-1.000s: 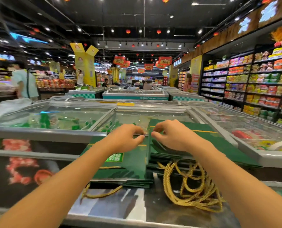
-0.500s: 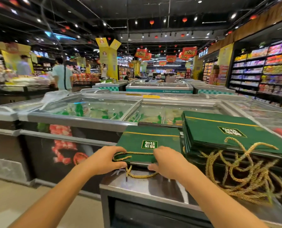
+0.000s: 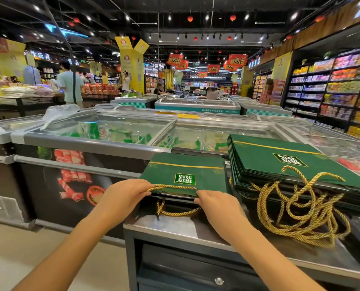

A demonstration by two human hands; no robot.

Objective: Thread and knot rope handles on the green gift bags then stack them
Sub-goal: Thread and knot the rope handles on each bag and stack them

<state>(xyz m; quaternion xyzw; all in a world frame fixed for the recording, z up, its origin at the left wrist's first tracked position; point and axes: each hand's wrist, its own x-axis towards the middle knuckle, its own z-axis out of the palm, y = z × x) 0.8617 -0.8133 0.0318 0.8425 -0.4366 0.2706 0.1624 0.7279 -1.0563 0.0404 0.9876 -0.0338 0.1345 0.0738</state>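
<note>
Both hands at the near edge of one green bag

A green gift bag [image 3: 185,173] lies flat on the steel tabletop [image 3: 175,227], its printed label facing away from the wearer and its open edge towards them. The left hand [image 3: 124,195] has its fingers curled, pinching the left end of a gold rope handle [image 3: 175,187] that runs straight along that near edge. The right hand [image 3: 219,204] is curled too, its fingertips gripping the bag's edge right where the rope's other end meets it; whether they also pinch the rope cannot be told. A second rope loop [image 3: 175,213] droops from under the bag's edge onto the steel.

Just beside the bag, to the right, sits a stack of bags [image 3: 280,162] of the same green, fanned slightly, with a tangle of gold handles [image 3: 296,213] spilling off its near side onto the tabletop.

Behind both runs a glass-topped freezer chest [image 3: 103,131] with a crumpled plastic bag [image 3: 57,113] on its far left corner. Stocked shelves [image 3: 332,87] line the right wall, and a person in a pale green shirt [image 3: 70,82] stands far off on the left
</note>
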